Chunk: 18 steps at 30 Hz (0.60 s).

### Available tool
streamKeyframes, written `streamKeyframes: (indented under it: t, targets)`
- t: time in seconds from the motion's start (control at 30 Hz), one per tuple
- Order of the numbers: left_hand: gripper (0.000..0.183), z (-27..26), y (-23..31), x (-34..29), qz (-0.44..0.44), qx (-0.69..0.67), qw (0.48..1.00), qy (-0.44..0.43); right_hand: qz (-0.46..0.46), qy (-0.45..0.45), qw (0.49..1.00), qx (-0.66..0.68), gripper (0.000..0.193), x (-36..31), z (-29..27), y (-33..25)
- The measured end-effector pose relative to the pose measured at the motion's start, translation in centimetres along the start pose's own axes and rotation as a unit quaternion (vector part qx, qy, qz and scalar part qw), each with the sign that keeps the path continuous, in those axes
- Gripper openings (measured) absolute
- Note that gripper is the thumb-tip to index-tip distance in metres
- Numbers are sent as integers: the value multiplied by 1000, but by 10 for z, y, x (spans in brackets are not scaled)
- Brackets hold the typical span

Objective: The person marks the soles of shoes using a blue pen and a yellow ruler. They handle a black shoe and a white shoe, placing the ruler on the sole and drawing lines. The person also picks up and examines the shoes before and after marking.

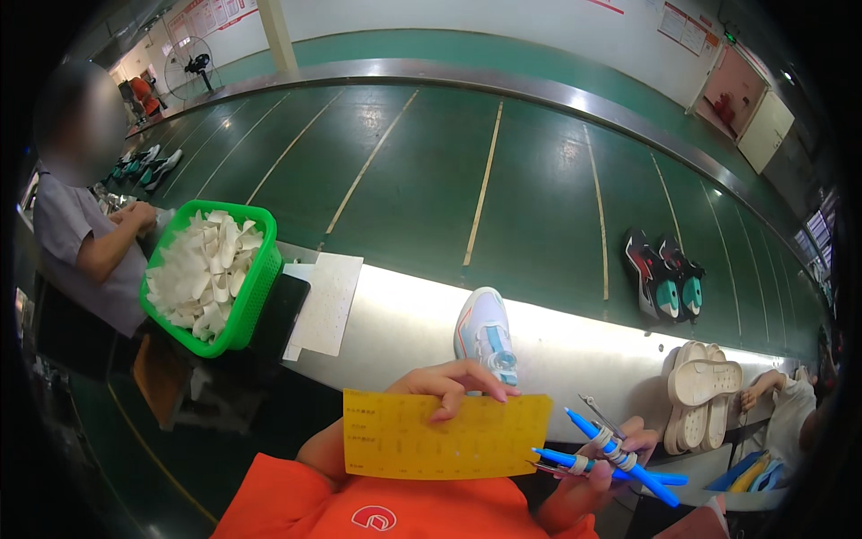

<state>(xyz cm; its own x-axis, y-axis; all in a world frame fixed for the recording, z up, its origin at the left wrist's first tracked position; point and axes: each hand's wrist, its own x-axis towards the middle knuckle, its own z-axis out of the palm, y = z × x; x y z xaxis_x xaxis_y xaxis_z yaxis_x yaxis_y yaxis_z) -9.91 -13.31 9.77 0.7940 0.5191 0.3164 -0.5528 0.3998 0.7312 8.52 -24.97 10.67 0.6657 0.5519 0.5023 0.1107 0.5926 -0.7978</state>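
Observation:
My left hand [440,384] is closed around the upper edge of a yellow card [431,449], a thin rectangular sheet with small printed marks. In my right hand [636,442] are blue pens [653,481] bound with pale bands to thin metal legs, like marking compasses. The tips of the pens point toward the card's right end. Just beyond my left hand, a white shoe [485,328] with light blue and orange trim rests on the metal ledge. My palms are mostly hidden.
A green basket [260,296] of white pieces stands left, beside a white sheet [330,301]. Dark shoes [660,278] sit on the green conveyor belt [539,198] at right. Cream soles [705,395] are stacked nearer. A person [85,225] works at left; another person's arm [781,404] shows right.

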Motion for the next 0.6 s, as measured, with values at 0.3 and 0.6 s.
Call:
streamKeyframes:
  t: [0.3, 0.6]
  targets:
    - [31, 2, -8, -4, 1, -33, 999, 14, 10, -44, 997, -65, 42, -14, 24, -3]
    - [18, 5, -18, -1, -22, -152, 988, 23, -21, -90, 991, -94, 38, -24, 27, 14]
